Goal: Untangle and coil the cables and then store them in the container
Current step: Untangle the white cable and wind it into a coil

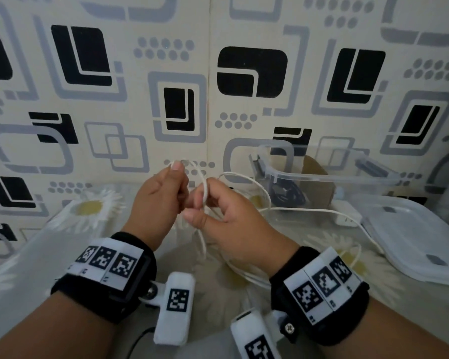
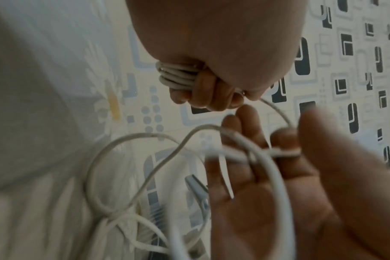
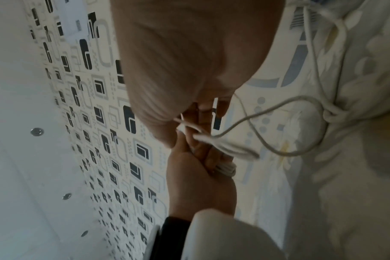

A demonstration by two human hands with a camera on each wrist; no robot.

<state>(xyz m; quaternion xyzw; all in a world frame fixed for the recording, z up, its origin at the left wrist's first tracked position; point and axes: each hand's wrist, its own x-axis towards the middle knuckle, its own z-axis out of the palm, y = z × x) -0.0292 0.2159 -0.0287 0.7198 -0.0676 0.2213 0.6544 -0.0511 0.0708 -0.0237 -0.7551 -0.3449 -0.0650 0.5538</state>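
A thin white cable (image 1: 309, 209) is partly wound into small loops (image 2: 178, 77). My left hand (image 1: 175, 177) grips those loops in curled fingers, held up above the bed at centre. Just to its right, my right hand (image 1: 202, 203) pinches the free strand between thumb and fingers. In the left wrist view the right hand (image 2: 285, 149) holds the strand as it arcs across the palm. The rest of the cable trails right and down to a white adapter (image 1: 346, 217). The clear plastic container (image 1: 329, 177) stands open at the back right with a black cable (image 1: 288, 195) inside.
The container's lid (image 1: 425, 237) lies at the right on the flowered bedsheet (image 1: 94, 206). A patterned wall (image 1: 182, 73) rises close behind the hands. Loose white cable loops (image 3: 332, 112) lie knotted on the sheet beneath my right wrist.
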